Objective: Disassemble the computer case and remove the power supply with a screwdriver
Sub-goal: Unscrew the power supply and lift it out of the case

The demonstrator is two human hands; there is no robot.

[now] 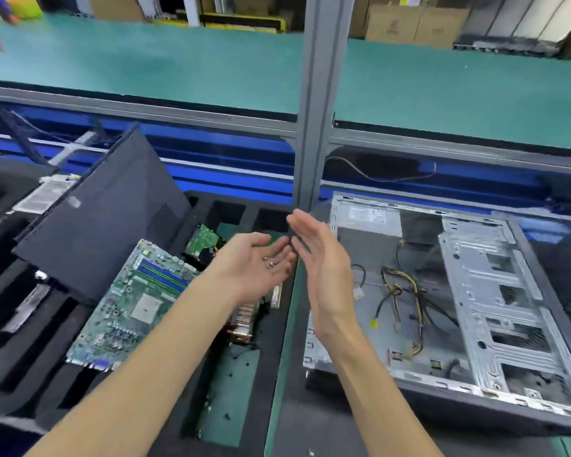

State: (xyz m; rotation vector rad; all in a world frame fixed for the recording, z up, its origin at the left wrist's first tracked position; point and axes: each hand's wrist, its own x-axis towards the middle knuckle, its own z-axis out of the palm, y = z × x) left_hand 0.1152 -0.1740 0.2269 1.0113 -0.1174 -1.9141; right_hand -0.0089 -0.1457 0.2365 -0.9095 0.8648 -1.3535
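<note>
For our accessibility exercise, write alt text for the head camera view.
A person's left hand, palm up, carries small silver screws, with the open right hand beside it. To the right lies an opened computer case with loose cables; to the left, a motherboard rests on a black foam tray.

Bright, even light falls from overhead, flat and slightly cool, and the shadows are soft and shallow. The bare silver metal computer case [468, 291] with its side open catches pale glare along its stamped drive-cage panel, while the dark foam tray [30, 344] at the left swallows detail in its slots. Wide-angle distortion bows the grey aluminium shelf rail [145, 108] and tilts the vertical post. The whole picture is soft, with a smeared, compressed look; the brown cardboard boxes [412, 26] far behind and the top-left corner are blurred most.
</note>
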